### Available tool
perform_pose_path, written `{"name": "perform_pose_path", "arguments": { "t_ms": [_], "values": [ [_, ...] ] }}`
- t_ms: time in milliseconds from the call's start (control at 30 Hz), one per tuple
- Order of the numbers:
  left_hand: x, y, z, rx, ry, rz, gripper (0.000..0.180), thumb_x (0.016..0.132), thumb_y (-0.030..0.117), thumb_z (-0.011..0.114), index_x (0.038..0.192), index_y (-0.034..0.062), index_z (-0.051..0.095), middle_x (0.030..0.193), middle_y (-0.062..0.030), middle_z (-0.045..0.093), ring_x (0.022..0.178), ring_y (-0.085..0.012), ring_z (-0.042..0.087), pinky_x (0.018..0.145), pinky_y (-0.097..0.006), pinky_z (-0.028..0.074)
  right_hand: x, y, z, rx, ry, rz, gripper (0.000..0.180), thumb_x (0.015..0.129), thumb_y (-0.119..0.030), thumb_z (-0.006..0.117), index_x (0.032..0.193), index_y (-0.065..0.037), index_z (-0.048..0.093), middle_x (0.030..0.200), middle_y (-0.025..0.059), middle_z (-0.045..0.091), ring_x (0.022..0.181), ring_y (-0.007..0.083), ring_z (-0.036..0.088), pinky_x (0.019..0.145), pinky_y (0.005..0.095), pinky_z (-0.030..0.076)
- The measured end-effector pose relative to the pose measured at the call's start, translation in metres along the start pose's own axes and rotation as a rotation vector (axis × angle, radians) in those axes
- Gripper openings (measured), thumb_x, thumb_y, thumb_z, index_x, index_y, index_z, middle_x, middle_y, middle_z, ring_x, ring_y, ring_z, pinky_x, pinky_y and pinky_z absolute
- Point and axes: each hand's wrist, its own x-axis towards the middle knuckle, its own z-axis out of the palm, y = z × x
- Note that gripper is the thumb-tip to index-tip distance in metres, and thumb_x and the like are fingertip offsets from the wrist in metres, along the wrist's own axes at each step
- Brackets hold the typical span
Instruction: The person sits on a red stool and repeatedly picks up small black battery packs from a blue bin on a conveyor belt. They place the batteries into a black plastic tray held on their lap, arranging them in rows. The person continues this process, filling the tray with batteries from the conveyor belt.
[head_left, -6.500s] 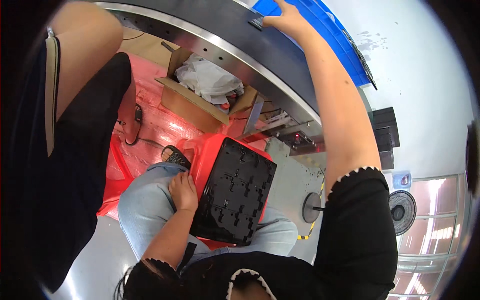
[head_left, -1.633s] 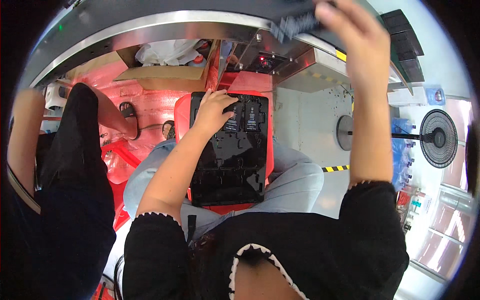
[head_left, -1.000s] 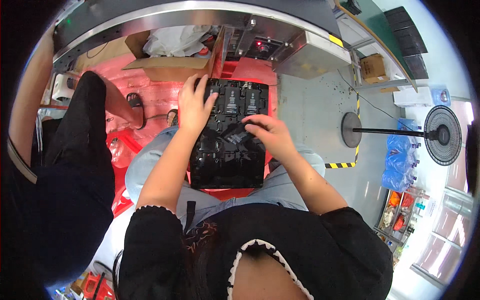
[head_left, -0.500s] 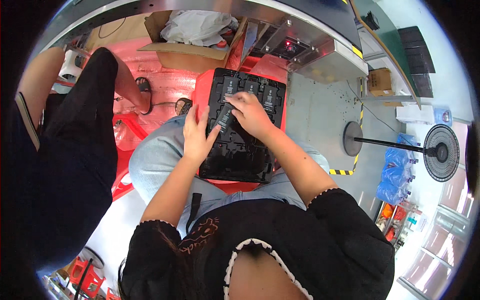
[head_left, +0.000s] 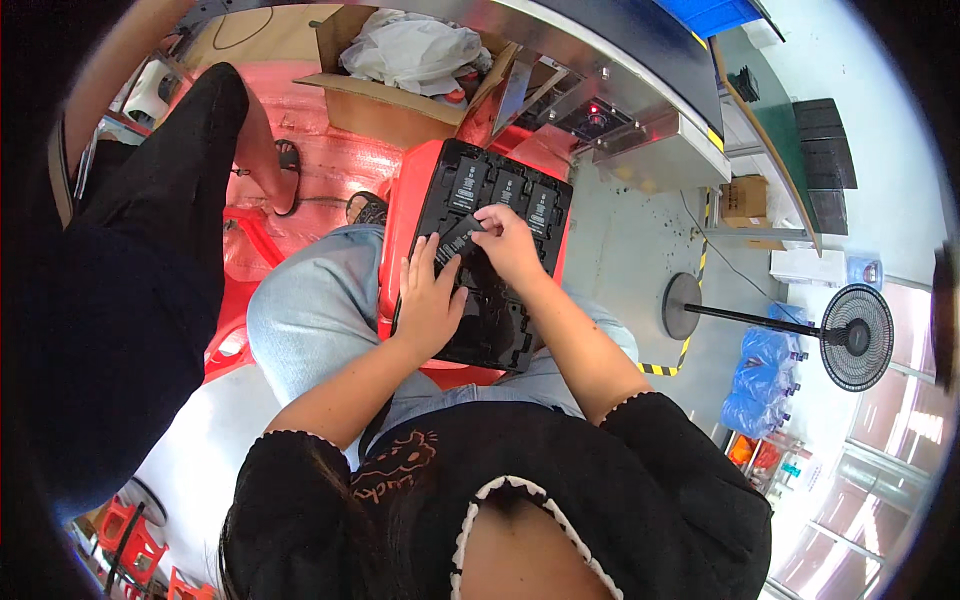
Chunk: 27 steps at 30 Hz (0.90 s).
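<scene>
A black moulded tray (head_left: 485,335) lies tilted over my lap. Several flat black batteries with pale print sit in its far compartments, among them one battery (head_left: 469,182) at the far left. One loose battery (head_left: 457,240) lies slantwise over the tray, below that row. Its upper right end is pinched by my right hand (head_left: 512,248), thumb and fingers together. At its lower left end, my left hand (head_left: 430,305) has it between thumb and index finger, with the other fingers stretched over the tray's left edge. My fingers hide parts of the battery and the compartment under it.
Under the tray stands a red stool (head_left: 398,230). Beyond it is an open cardboard box (head_left: 385,108) with white plastic bags, beside a metal machine frame (head_left: 665,155). Another person's leg (head_left: 165,180) is close on the left. A black standing fan (head_left: 857,337) stands at the right.
My left hand has shifted nearer to my right hand, its index finger now along the battery. The battery is turned flatter. The tray appears more tilted, and the whole view has shifted.
</scene>
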Motion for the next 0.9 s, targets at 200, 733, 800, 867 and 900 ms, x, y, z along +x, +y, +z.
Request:
{"name": "perform_pose_path", "arguments": {
  "t_ms": [200, 733, 800, 867, 900],
  "values": [
    [-0.003, -0.02, -0.013, -0.035, 0.231, -0.14, 0.051, 0.083, 0.016, 0.066, 0.129, -0.0017, 0.049, 0.142, -0.0281, 0.035, 0.131, -0.0462, 0.035, 0.109, -0.05, 0.03, 0.018, -0.013, -0.028, 0.078, -0.302, 0.197, 0.034, 0.08, -0.002, 0.072, 0.113, -0.006, 0.068, 0.088, 0.0004, 0.061, 0.073, 0.0086, 0.058, 0.063, 0.0242, 0.048],
    [0.022, -0.099, 0.031, 0.096, 0.391, -0.578, 0.053, 0.097, 0.034, 0.05, 0.135, -0.0033, 0.046, 0.139, -0.0292, 0.041, 0.13, -0.0443, 0.038, 0.11, -0.05, 0.028, -0.048, 0.0, 0.029, -0.744, -0.031, -0.589, 0.044, 0.08, -0.019, 0.069, 0.121, -0.004, 0.059, 0.131, 0.0132, 0.053, 0.123, 0.034, 0.048, 0.098, 0.0482, 0.041],
    [0.02, -0.097, 0.031, 0.089, 0.387, -0.576, 0.051, 0.098, 0.034, 0.049, 0.134, -0.0023, 0.047, 0.138, -0.028, 0.042, 0.129, -0.0435, 0.039, 0.109, -0.05, 0.029, -0.061, -0.004, 0.029, -0.865, -0.084, -0.543, 0.045, 0.083, -0.02, 0.067, 0.125, -0.005, 0.057, 0.141, 0.0144, 0.046, 0.132, 0.0338, 0.04, 0.104, 0.0509, 0.036],
    [0.026, -0.09, 0.029, 0.05, 0.382, -0.549, 0.05, 0.098, 0.033, 0.049, 0.134, -0.0012, 0.047, 0.137, -0.0267, 0.043, 0.128, -0.0423, 0.04, 0.108, -0.05, 0.03, -0.061, -0.014, 0.019, -0.873, -0.149, -0.548, 0.043, 0.085, -0.02, 0.065, 0.125, -0.004, 0.058, 0.136, 0.0158, 0.051, 0.129, 0.0336, 0.045, 0.103, 0.0488, 0.038],
    [0.03, -0.083, 0.028, 0.02, 0.369, -0.524, 0.05, 0.098, 0.034, 0.049, 0.135, -0.0007, 0.047, 0.136, -0.026, 0.044, 0.127, -0.0415, 0.041, 0.108, -0.05, 0.03, -0.053, -0.021, 0.01, -0.88, -0.176, -0.547, 0.042, 0.087, -0.02, 0.064, 0.125, -0.004, 0.058, 0.134, 0.0165, 0.053, 0.127, 0.0335, 0.048, 0.103, 0.0477, 0.039]
  ]
}}
